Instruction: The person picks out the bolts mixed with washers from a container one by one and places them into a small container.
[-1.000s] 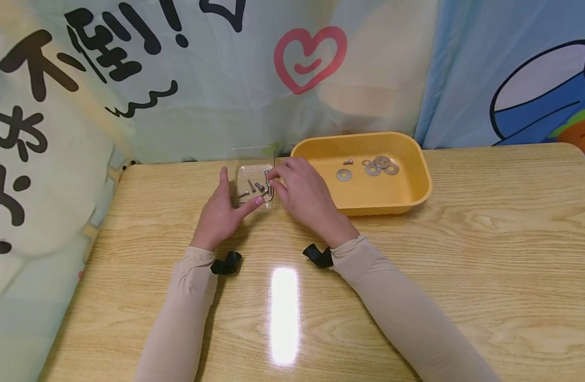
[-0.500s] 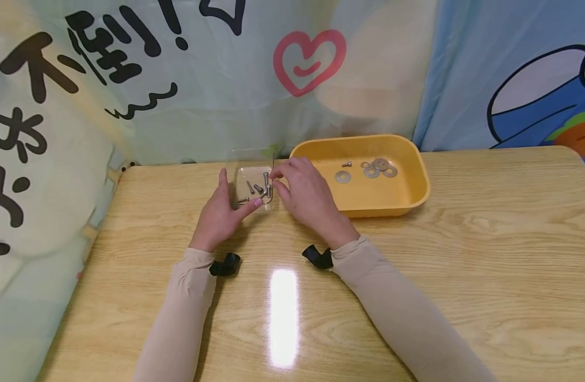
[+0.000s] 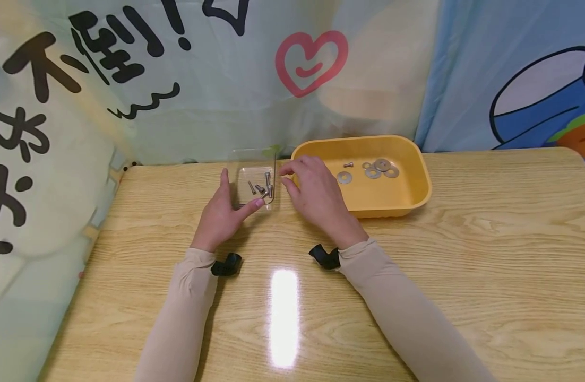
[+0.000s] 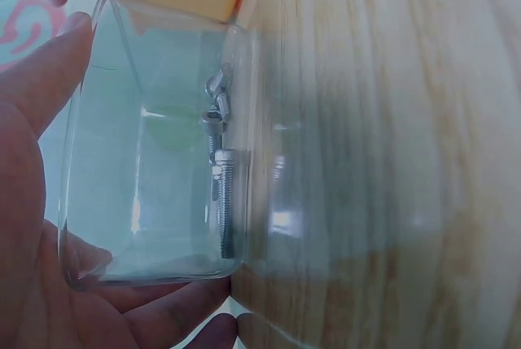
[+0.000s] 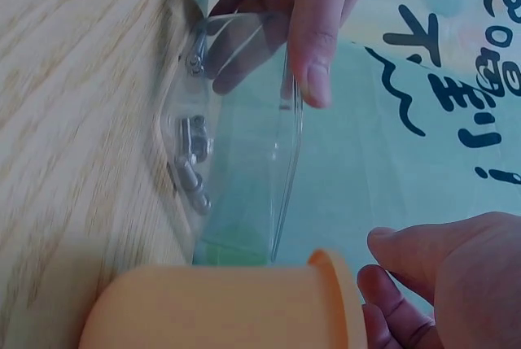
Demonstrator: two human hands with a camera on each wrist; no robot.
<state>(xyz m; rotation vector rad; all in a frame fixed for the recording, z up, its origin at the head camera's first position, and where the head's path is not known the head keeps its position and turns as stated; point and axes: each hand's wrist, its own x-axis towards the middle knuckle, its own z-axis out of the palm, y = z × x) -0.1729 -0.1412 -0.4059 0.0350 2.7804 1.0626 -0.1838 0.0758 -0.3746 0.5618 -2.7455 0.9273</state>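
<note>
My left hand (image 3: 218,217) holds a small clear plastic box (image 3: 240,159) on the table. Its thumb (image 5: 313,64) lies at the rim and its other fingers are around the side, seen through the plastic in the right wrist view. Inside lie several metal bolts (image 4: 225,202), some long and some short. My right hand (image 3: 318,199) is between this box and a yellow tray (image 3: 416,199), above the tray's left rim. Thumb and forefinger are bent and a little apart, and I see nothing between them. Its other fingertips are partly hidden in the right wrist view.
In the yellow tray lie several flat washers (image 3: 381,165) and a short screw (image 3: 348,164). A printed curtain (image 3: 216,122) hangs along the table's back and left edges. Both hands rise from the wooden table (image 3: 488,254).
My right hand has moved away from the clear box, a little right towards the yellow tray, and its thumb and forefinger have come apart. My left hand stays on the box.
</note>
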